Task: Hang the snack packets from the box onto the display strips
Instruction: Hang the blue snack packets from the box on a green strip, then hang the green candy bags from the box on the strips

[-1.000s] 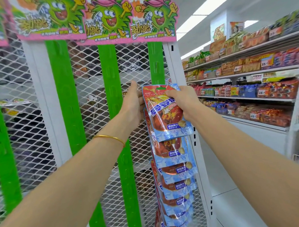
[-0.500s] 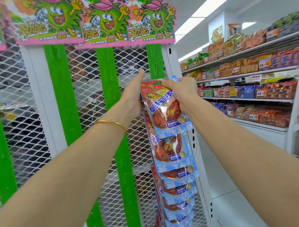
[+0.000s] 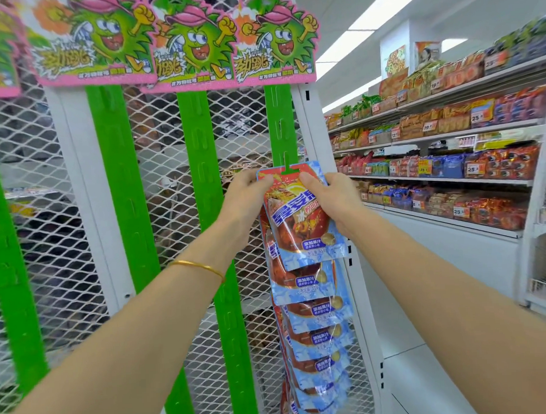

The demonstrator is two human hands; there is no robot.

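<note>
A white mesh rack point(image 3: 158, 180) carries several green strips. The rightmost display strip point(image 3: 279, 119) is the one being loaded, and a column of hung packets point(image 3: 314, 324) already overlaps down its lower part.

The top snack packet point(image 3: 300, 227) is held against that strip, just above the column, at the right side of the rack. It is gripped at its upper edge from both sides. The top left corner is pinched by the left hand point(image 3: 240, 208), and the top right edge is held by the right hand point(image 3: 331, 201), with the thumb laid on the front. A green hook tab point(image 3: 286, 168) appears to pass through the hang hole, though full seating cannot be confirmed from this view.

If the hole is only part-way over the tab, the packet could slip off on release and knock the packets beneath. The thin hole could also be torn by a hard downward pull.

The packet's long axis is close to vertical, with the lower end swung slightly right. The top edge is kept uppermost and the printed face is turned toward the near side.
</note>
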